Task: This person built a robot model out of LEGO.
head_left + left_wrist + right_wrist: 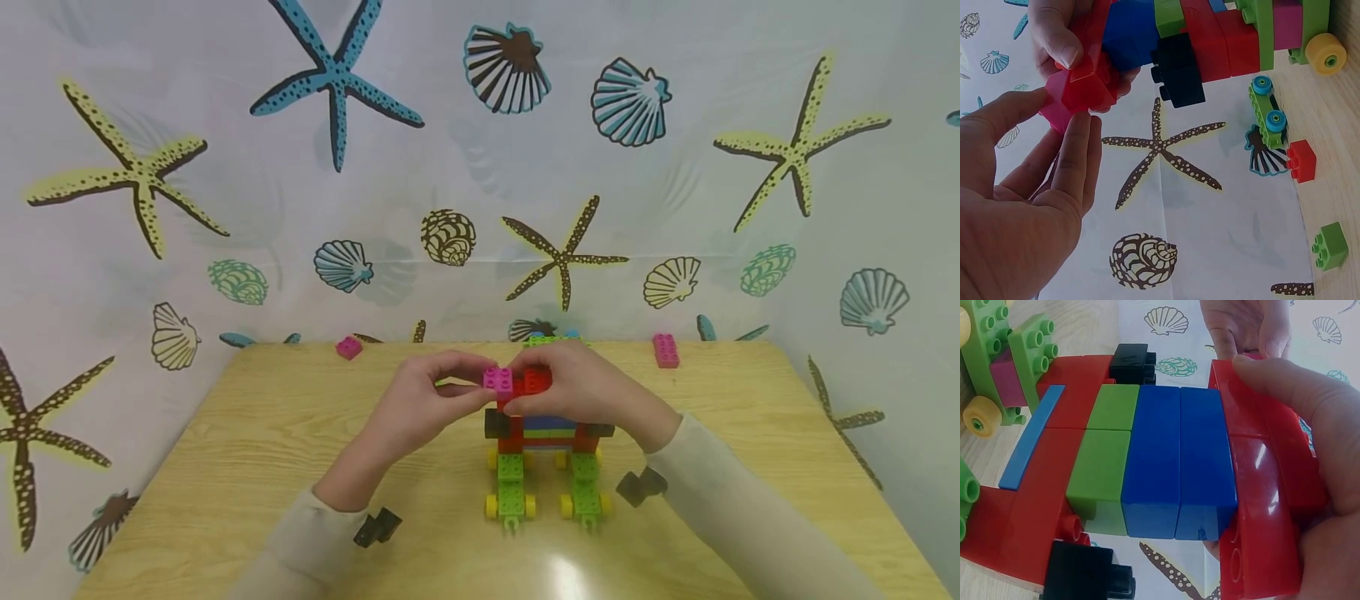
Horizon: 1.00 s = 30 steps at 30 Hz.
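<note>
A toy-brick build stands on the table, its blue bricks [1154, 459] stacked above green ones [1107, 450] and red ones. Two green wheeled bases [512, 493] with yellow wheels carry it. Black bricks [1079, 572] stick out at its sides. My left hand [423, 400] pinches a pink brick [498, 381] between thumb and fingers, at the left end of the top red bricks [536, 382]. Gripping those red bricks from the right is my right hand [573, 382], its thumb laid along them in the right wrist view. The pink brick meets the red end in the left wrist view.
Behind the build is a green wheeled base [1266, 115] with blue wheels. A loose red brick [1302, 160] and a green brick [1330, 246] lie near it. Pink bricks lie at the back left [348, 347] and back right [665, 351]. A patterned cloth [480, 292] hangs behind the table.
</note>
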Each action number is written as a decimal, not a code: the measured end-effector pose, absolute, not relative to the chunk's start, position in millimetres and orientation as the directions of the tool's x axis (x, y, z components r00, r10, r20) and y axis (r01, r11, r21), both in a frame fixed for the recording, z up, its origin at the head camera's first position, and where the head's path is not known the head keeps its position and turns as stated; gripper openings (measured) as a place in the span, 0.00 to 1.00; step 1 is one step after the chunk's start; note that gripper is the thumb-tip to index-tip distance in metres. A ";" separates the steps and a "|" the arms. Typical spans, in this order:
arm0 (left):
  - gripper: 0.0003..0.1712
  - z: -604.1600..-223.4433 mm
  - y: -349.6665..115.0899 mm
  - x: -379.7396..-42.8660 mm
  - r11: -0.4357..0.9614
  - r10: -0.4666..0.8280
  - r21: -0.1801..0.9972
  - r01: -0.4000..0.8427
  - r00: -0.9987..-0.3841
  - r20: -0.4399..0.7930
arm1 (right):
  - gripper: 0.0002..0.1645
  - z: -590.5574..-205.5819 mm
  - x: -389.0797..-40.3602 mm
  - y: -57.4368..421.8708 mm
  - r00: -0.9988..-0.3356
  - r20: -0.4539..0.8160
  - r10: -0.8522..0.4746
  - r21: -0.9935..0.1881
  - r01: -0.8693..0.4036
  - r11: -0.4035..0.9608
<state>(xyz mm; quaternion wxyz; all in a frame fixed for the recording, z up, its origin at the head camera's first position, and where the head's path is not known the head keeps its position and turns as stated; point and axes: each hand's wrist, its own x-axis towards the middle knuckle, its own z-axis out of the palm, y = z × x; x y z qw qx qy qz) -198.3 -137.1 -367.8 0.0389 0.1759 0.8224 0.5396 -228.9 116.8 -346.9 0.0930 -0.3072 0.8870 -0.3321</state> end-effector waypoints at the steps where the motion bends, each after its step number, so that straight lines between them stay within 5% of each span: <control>1: 0.20 -367.8 -137.2 -198.0 0.358 0.332 0.900 0.248 -0.935 0.125 | 0.22 -347.5 -229.2 116.9 -0.792 0.040 -0.609 -0.646 -0.486 0.589; 30: 0.19 -368.9 -139.3 -195.9 0.383 0.344 0.874 0.300 -0.924 0.167 | 0.19 -346.3 -229.5 115.9 -0.757 0.080 -0.648 -0.613 -0.550 0.567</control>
